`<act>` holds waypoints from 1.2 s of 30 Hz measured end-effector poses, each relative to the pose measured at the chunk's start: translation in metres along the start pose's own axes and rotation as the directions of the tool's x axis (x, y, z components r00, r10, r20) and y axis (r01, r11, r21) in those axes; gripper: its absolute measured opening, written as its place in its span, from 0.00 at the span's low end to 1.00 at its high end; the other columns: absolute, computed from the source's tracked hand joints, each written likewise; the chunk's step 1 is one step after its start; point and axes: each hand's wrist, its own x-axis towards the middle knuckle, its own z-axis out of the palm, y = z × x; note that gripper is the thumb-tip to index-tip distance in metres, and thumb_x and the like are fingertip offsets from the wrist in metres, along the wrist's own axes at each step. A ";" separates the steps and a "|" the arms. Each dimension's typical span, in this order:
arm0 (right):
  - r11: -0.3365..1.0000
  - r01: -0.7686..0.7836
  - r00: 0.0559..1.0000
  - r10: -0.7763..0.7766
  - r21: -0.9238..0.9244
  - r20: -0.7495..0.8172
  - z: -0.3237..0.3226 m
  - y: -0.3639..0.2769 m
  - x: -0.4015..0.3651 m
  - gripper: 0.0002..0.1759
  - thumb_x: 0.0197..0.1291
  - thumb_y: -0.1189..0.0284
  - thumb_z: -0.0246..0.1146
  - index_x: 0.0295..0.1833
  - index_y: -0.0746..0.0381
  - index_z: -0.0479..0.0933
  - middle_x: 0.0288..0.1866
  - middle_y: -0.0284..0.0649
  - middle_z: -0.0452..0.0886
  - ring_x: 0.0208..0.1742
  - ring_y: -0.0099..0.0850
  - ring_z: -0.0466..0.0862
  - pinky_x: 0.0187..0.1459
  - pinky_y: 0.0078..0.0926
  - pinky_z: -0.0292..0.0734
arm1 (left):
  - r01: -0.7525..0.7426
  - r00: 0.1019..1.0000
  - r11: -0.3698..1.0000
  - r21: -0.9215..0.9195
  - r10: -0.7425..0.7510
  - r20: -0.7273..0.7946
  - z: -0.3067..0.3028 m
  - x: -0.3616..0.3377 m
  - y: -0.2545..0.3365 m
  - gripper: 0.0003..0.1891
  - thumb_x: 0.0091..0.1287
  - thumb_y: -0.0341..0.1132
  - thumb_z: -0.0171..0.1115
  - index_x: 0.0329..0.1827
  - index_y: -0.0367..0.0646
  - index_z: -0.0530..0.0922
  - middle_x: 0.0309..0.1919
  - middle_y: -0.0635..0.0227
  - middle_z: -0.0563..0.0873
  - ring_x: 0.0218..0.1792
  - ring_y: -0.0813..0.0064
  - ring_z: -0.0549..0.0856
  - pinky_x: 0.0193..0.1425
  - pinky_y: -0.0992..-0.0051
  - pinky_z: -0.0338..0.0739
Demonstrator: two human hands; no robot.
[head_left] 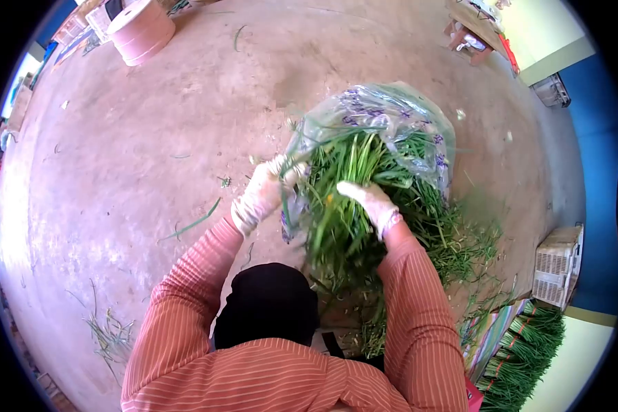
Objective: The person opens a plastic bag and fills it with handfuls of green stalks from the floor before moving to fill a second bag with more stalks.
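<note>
A large heap of long, thin green leaves that look like chives (353, 158) spills from a clear plastic bag (429, 127) with purple print. My right hand (372, 204), in a white glove, is closed round a bunch of these leaves, whose lower part is blurred. At the bag's left edge is my left hand (262, 193), also gloved. Its fingers are bent, and a few long leaves run across them; the fingertips are partly blurred. Loose trimmed leaves (467, 240) lie on the floor to the right of the heap.
Tied bundles of chives (525, 353) lie on a striped sheet (491, 336) at lower right, near a plastic crate (558, 266). A big pink roll (141, 31) stands at upper left, and a wooden table (475, 27) at upper right. Leaf scraps (110, 336) litter the floor.
</note>
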 end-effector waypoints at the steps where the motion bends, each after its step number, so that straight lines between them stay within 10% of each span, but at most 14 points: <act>1: 0.999 0.007 0.995 -0.003 0.043 -0.102 0.002 -0.015 0.007 0.26 0.52 0.55 0.65 0.44 0.69 0.79 0.40 0.43 0.82 0.43 0.33 0.78 0.50 0.27 0.70 | -0.122 0.992 0.988 0.095 0.120 0.027 0.007 -0.005 -0.006 0.16 0.66 0.30 0.57 0.56 0.42 0.76 0.41 0.71 0.84 0.38 0.83 0.79 0.44 0.79 0.76; 6: 0.696 0.537 0.822 -0.305 0.477 -0.481 -0.033 -0.052 0.056 0.20 0.63 0.61 0.55 0.51 0.65 0.75 0.45 0.43 0.78 0.44 0.35 0.76 0.44 0.35 0.73 | -0.437 0.899 0.880 0.189 0.433 0.061 0.028 -0.015 -0.007 0.17 0.65 0.27 0.58 0.58 0.40 0.75 0.36 0.72 0.83 0.33 0.86 0.76 0.41 0.81 0.74; 9: 0.098 0.212 0.913 -0.375 0.972 -0.162 -0.080 -0.026 0.132 0.23 0.68 0.59 0.41 0.59 0.62 0.69 0.60 0.46 0.71 0.60 0.39 0.70 0.53 0.40 0.72 | -0.382 0.917 0.924 -0.028 0.383 0.111 0.027 -0.020 0.026 0.16 0.65 0.28 0.59 0.57 0.40 0.76 0.32 0.72 0.82 0.33 0.84 0.79 0.37 0.81 0.75; 11: 0.769 0.638 0.703 -0.561 0.038 -0.438 -0.059 -0.018 0.162 0.25 0.67 0.58 0.44 0.64 0.60 0.65 0.65 0.43 0.66 0.65 0.38 0.66 0.60 0.37 0.66 | -0.284 0.952 0.958 -0.040 0.286 0.109 0.030 -0.022 0.035 0.16 0.65 0.28 0.59 0.56 0.39 0.76 0.32 0.73 0.81 0.33 0.85 0.79 0.37 0.81 0.75; 13: 0.668 0.203 0.666 -0.630 -0.716 -0.399 -0.028 0.001 0.184 0.33 0.59 0.51 0.54 0.64 0.61 0.64 0.66 0.44 0.66 0.66 0.38 0.65 0.64 0.34 0.62 | -0.105 0.993 0.994 -0.040 0.107 0.052 0.032 -0.017 0.030 0.14 0.66 0.31 0.59 0.53 0.39 0.77 0.30 0.77 0.80 0.29 0.87 0.76 0.34 0.83 0.72; 16: 0.884 0.384 0.849 -0.452 -0.267 -0.273 0.024 -0.047 0.091 0.47 0.40 0.44 0.67 0.62 0.64 0.66 0.64 0.48 0.68 0.66 0.41 0.67 0.66 0.34 0.60 | 0.162 0.983 0.973 -0.166 -0.173 -0.054 0.018 -0.007 -0.001 0.11 0.67 0.39 0.57 0.47 0.43 0.79 0.27 0.83 0.77 0.24 0.92 0.70 0.26 0.87 0.64; 18: 0.778 0.169 0.902 -0.370 -0.605 -0.224 0.025 -0.043 0.075 0.48 0.41 0.46 0.68 0.64 0.64 0.64 0.62 0.49 0.70 0.64 0.41 0.70 0.65 0.32 0.61 | 0.137 0.977 0.979 -0.151 -0.159 -0.145 0.006 -0.011 -0.012 0.11 0.68 0.38 0.56 0.48 0.44 0.78 0.27 0.84 0.77 0.24 0.91 0.70 0.27 0.87 0.64; 21: 0.810 0.132 0.956 -0.257 -0.572 -0.144 -0.011 -0.048 -0.005 0.34 0.53 0.51 0.63 0.61 0.60 0.71 0.51 0.44 0.80 0.52 0.32 0.80 0.53 0.24 0.72 | 0.020 0.977 0.979 -0.204 -0.062 -0.203 -0.006 -0.020 -0.029 0.19 0.66 0.33 0.57 0.59 0.40 0.72 0.37 0.76 0.79 0.33 0.89 0.74 0.38 0.85 0.71; 23: 0.851 0.265 0.768 -0.470 -0.453 -0.434 -0.046 -0.013 -0.035 0.15 0.58 0.61 0.62 0.48 0.57 0.80 0.34 0.35 0.84 0.32 0.23 0.82 0.37 0.19 0.76 | -0.106 0.971 0.993 -0.047 0.093 -0.220 -0.010 -0.032 -0.036 0.28 0.66 0.32 0.57 0.69 0.42 0.59 0.55 0.66 0.73 0.48 0.79 0.76 0.47 0.81 0.73; 25: 0.811 0.041 0.527 -0.514 -0.583 -0.677 -0.097 0.008 -0.054 0.12 0.59 0.64 0.62 0.46 0.58 0.80 0.32 0.33 0.84 0.29 0.22 0.80 0.35 0.19 0.76 | -0.133 0.970 0.988 0.082 0.147 -0.194 -0.024 -0.048 -0.062 0.33 0.66 0.33 0.56 0.72 0.44 0.52 0.63 0.63 0.67 0.53 0.76 0.75 0.46 0.80 0.75; 28: 0.723 -0.382 0.471 -0.384 -0.576 -0.794 -0.154 0.044 -0.050 0.39 0.49 0.52 0.66 0.66 0.56 0.64 0.64 0.57 0.65 0.65 0.45 0.67 0.63 0.34 0.63 | -0.028 0.972 0.996 0.082 0.046 -0.232 -0.022 -0.073 -0.130 0.53 0.55 0.24 0.63 0.75 0.58 0.34 0.66 0.60 0.63 0.55 0.67 0.75 0.46 0.75 0.77; 30: 0.744 -0.435 0.652 -0.129 -0.507 -0.748 -0.167 0.054 -0.037 0.39 0.49 0.52 0.66 0.66 0.56 0.65 0.70 0.57 0.57 0.70 0.48 0.59 0.67 0.34 0.57 | -0.004 0.995 0.995 -0.100 -0.006 -0.101 -0.003 -0.084 -0.174 0.53 0.52 0.26 0.66 0.75 0.56 0.37 0.66 0.60 0.61 0.57 0.70 0.74 0.56 0.72 0.71; 32: 0.844 -0.183 0.714 -0.238 -0.504 -0.658 -0.201 0.111 -0.002 0.36 0.51 0.53 0.65 0.64 0.56 0.67 0.68 0.56 0.61 0.68 0.47 0.63 0.67 0.32 0.58 | 0.096 0.995 0.992 -0.082 -0.097 -0.009 0.013 -0.082 -0.223 0.45 0.55 0.27 0.65 0.72 0.52 0.47 0.61 0.62 0.68 0.54 0.73 0.75 0.55 0.72 0.71; 36: 0.870 -0.169 0.597 -0.284 -0.464 -0.750 -0.209 0.110 -0.037 0.16 0.57 0.60 0.59 0.48 0.57 0.77 0.41 0.50 0.82 0.44 0.44 0.81 0.45 0.36 0.73 | 0.416 0.866 0.848 -0.330 -0.480 -0.141 0.054 -0.052 -0.160 0.20 0.62 0.32 0.62 0.56 0.42 0.71 0.45 0.67 0.79 0.44 0.78 0.78 0.49 0.75 0.73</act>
